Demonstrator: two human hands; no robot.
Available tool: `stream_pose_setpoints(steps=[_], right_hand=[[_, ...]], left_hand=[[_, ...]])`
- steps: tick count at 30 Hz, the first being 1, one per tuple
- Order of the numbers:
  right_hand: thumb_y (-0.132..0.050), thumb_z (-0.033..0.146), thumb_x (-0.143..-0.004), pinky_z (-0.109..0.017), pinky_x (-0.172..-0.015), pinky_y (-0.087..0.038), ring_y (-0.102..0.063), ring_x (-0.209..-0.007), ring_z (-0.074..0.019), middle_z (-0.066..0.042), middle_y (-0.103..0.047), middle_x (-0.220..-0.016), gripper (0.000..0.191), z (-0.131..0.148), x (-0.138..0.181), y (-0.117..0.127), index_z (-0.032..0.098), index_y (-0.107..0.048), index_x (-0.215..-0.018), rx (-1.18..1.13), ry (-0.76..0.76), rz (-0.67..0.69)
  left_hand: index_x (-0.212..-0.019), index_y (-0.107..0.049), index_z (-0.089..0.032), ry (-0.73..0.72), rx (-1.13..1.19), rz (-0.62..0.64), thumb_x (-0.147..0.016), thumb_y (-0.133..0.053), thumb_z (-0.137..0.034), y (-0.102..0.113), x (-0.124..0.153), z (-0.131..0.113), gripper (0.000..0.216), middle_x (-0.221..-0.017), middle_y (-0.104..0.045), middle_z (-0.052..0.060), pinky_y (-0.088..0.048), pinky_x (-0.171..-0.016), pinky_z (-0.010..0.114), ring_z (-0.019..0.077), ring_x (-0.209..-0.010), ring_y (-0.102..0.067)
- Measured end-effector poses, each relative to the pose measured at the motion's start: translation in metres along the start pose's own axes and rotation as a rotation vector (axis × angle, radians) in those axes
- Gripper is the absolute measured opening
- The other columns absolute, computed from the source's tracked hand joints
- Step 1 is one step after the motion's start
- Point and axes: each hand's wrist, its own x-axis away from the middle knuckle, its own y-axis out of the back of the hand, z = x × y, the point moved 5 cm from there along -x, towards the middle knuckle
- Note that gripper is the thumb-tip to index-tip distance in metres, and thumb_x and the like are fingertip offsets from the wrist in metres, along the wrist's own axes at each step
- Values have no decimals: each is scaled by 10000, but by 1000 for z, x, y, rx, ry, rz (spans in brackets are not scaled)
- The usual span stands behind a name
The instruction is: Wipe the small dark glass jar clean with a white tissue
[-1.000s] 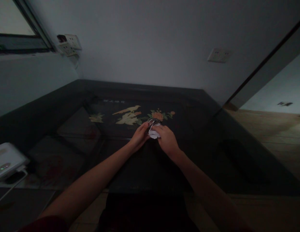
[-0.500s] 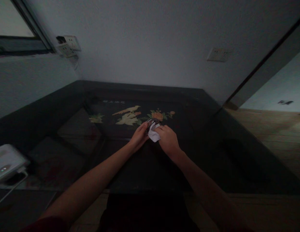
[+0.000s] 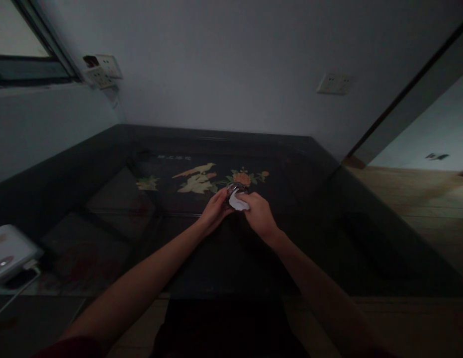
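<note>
My left hand (image 3: 215,210) is closed around the left side of a small, dark, shiny round object (image 3: 236,187), whose kind I cannot make out in the dim light. In my right hand (image 3: 259,213) is a white tissue (image 3: 237,201), pinched and pressed against the near side of that object. Both hands meet above a dark glossy table (image 3: 224,263), near its inlaid picture of a bird (image 3: 199,170) and flowers (image 3: 243,178). The tissue and fingers hide part of the object.
At the left edge stands a white box-shaped device (image 3: 13,251) with a white cable (image 3: 18,293). Wall sockets (image 3: 334,83) are at the back right, and more sockets (image 3: 109,65) with a dark plug at the back left. Wooden floor (image 3: 410,194) lies to the right.
The tissue's hanging lower corner has drawn up, and it now looks smaller and more bunched against the object. My right hand has shifted slightly left; my left hand keeps its hold.
</note>
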Motion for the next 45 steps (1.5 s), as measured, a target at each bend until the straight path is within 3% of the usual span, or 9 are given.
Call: stream_pose_setpoints(steps=[6,13,19,27,33,38,45], right_hand=[[-439,10,-853,-299,-862,-419,-533,-991,-217,-77,-700,-1033,382,6,2,-1,181,-692,-1083,148,109,-25],[-433,98,-918,-294,-856,-425,-579,-989,-213,-75,-709,-1033,291,11,4,-11,172,-686,-1043,219,86,54],[-423,38,-861,-266,-879,-433,-629,-1021,-190,-75,-711,-1092,381,12,6,-13,186,-671,-1110,133,-1,93],[-505,76,-786,-287,-915,-458,-649,-1038,-210,-73,-717,-1126,367,13,5,-7,176,-681,-1092,-49,-9,-44],[-527,86,-759,-296,-863,-485,-687,-971,-224,-66,-746,-1058,376,9,5,-5,185,-703,-1077,-104,-82,-70],[-517,113,-800,-274,-774,-482,-704,-883,-215,-63,-758,-993,331,10,5,-2,180,-708,-1062,-129,-98,-46],[-478,179,-887,-281,-795,-448,-691,-947,-240,-99,-739,-1056,323,16,6,-8,184,-640,-1166,61,-111,82]], left_hand=[[-1011,-679,-188,-29,6,5,-782,-717,-374,1,-1,1,298,-953,-689,32,-507,-679,230,125,-765,-621],[-964,-697,-169,-57,9,-13,-777,-724,-363,-2,-1,-2,271,-888,-700,25,-463,-647,210,122,-734,-593],[-956,-701,-163,-49,25,-8,-777,-729,-339,-4,-3,-1,252,-884,-710,21,-474,-666,212,123,-741,-610],[-995,-682,-156,-52,15,30,-787,-718,-346,1,-4,2,284,-928,-704,36,-501,-720,212,115,-778,-627],[-996,-681,-174,-25,10,22,-817,-683,-337,1,-2,0,242,-972,-711,54,-531,-735,250,146,-820,-652],[-1009,-677,-178,-17,5,25,-811,-686,-348,-1,0,-1,261,-990,-709,58,-538,-749,270,152,-831,-658],[-998,-669,-190,-31,24,-7,-783,-715,-341,2,-2,0,266,-922,-701,31,-524,-695,244,140,-789,-636]])
